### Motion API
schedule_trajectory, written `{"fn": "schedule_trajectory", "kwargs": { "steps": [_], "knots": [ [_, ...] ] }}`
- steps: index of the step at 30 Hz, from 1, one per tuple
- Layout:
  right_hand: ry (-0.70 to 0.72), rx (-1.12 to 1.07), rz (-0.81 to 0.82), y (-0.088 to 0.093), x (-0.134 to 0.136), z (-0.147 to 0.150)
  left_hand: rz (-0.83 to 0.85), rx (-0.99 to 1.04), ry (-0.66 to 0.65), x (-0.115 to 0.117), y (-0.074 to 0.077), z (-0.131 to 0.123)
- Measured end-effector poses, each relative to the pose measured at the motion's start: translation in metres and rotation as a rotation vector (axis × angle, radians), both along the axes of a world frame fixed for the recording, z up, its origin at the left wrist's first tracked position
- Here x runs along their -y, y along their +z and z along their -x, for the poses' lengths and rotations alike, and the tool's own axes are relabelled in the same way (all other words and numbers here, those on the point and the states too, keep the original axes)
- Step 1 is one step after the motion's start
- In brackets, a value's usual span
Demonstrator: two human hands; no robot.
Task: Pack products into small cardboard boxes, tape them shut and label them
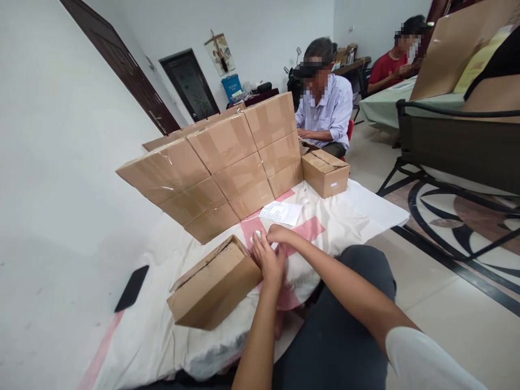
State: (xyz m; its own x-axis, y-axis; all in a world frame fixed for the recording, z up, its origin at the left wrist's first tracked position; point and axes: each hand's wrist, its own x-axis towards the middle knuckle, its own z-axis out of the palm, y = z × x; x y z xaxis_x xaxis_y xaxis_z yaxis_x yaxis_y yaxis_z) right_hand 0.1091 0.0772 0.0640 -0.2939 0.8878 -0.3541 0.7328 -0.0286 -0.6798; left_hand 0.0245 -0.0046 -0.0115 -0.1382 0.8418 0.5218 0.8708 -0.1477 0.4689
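My left hand [266, 255] and my right hand [280, 234] are close together over the cloth, beside the near cardboard box [217, 287]. Between the fingers of my left hand shows a small white item [257, 236], too small to make out. The fingers of my right hand are curled in next to it; what they hold, if anything, is hidden. Just beyond my hands lies a white sheet [287, 213] with rows of small ring shapes on it.
A wall of stacked cardboard boxes [239, 157] stands behind the sheet. Another box [327, 174] is at the right, near a seated person in a light shirt. A dark flat object [132, 288] lies at the left on the pale cloth [154, 330].
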Motion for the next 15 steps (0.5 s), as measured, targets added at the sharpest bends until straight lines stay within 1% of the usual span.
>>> {"fn": "schedule_trajectory", "kwargs": {
  "steps": [2,4,9,11,13,15],
  "knots": [
    [0.004,-0.016,-0.036,-0.005,0.003,0.001,0.038,0.017,0.003,-0.007,0.002,0.009],
    [-0.025,-0.034,-0.081,-0.007,0.008,0.001,0.05,0.031,0.022,-0.01,0.004,0.012],
    [-0.122,-0.084,-0.191,0.0,0.025,-0.011,0.019,0.062,0.042,-0.011,0.003,0.01],
    [-0.15,-0.108,-0.208,-0.001,0.035,-0.02,0.007,0.067,0.044,-0.01,0.003,0.009],
    [-0.172,-0.138,-0.19,-0.009,0.045,-0.029,0.018,0.068,0.047,-0.009,0.004,0.009],
    [-0.202,-0.17,-0.154,-0.024,0.052,-0.036,0.042,0.071,0.054,-0.008,0.005,0.01]
  ]
}}
